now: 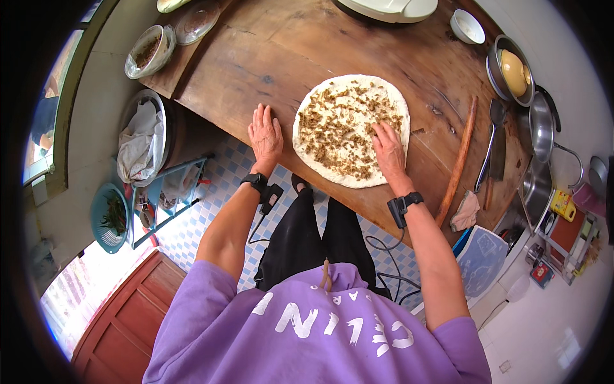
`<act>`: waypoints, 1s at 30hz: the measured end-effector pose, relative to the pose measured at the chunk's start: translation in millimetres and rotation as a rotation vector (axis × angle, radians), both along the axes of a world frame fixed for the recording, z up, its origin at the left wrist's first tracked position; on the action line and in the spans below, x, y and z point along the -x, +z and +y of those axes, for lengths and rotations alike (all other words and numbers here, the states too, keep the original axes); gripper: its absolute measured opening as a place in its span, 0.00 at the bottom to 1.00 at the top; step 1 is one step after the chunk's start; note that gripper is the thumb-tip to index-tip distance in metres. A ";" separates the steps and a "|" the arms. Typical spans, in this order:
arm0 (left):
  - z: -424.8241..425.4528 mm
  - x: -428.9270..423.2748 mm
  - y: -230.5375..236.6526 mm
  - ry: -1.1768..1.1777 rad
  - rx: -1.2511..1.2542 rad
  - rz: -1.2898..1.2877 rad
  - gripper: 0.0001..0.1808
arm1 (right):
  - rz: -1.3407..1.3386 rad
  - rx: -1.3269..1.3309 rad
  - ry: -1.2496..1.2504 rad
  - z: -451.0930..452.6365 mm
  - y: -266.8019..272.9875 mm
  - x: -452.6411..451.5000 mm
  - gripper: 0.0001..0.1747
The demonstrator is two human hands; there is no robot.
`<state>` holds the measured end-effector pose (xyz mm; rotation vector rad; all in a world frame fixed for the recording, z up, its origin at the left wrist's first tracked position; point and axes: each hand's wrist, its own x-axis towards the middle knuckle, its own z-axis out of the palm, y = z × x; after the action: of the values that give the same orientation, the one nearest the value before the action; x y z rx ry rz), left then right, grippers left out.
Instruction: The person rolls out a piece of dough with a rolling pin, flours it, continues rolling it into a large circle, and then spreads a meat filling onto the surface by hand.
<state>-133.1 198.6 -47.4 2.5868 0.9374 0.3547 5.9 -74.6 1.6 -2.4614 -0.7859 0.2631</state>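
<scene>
A round sheet of flattened dough lies on the wooden table, with brown crumbly filling scattered over most of it and a pale rim around. My right hand touches the filling on the right part of the dough, its fingers bent and close together; whether they pinch any filling is hidden. My left hand rests flat on the table edge, left of the dough, holding nothing. Each wrist wears a black strap with a small device.
A wooden rolling pin, a ladle, a cleaver and a folded cloth lie at the right. Beyond are a metal bowl and a white bowl. A bowl of brown filling stands upper left. Cables hang below the table.
</scene>
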 end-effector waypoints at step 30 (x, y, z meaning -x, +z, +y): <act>7.4 -5.2 11.0 0.059 -0.134 0.034 0.24 | -0.108 -0.142 0.448 104.7 20.9 -48.1 0.12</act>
<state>-127.9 206.1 -36.4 2.6978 1.0363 0.4028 54.0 30.0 22.4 -2.1581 -1.3536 0.2267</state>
